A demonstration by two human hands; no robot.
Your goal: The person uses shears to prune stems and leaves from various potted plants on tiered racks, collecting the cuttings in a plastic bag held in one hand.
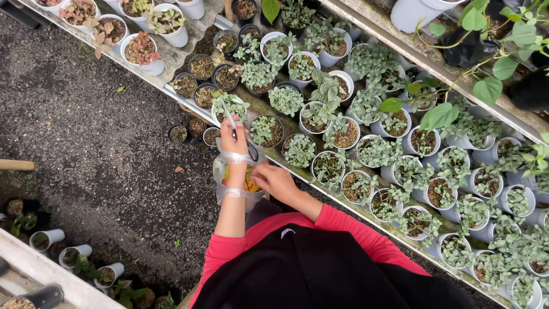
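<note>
— Stood at the bench edge (366, 214), with dark gravel (103, 149) open and roomy off to the left. Left hand (234, 143) closed around scissors (231, 121), blades raised over a small white pot of speckled leaves (230, 106).

— And the right?

— Right hand (275, 180) curled, fingertips dipped into a clear plastic bag (250, 184) hung by its handles on the left wrist. Hard to tell what was pinched there, if anything. Something yellow inside the bag, too blurred to name.

— Any slack on the bench?

— Hardly. Packed rim to rim with white pots of green plants (400, 171), running off the right side. Black pots (206, 71) crowded just behind the scissors. Pink-leaved pots (140, 51) farther along, at the top left.

— Anything cut off?

— Lower bench (34, 274) clipped at the bottom-left corner, a few small white pots (74, 254) lying tipped beside it. Wooden handle (14, 165) cropped by the left border. Large leaves (486, 51) hid the shelf at top right.
</note>
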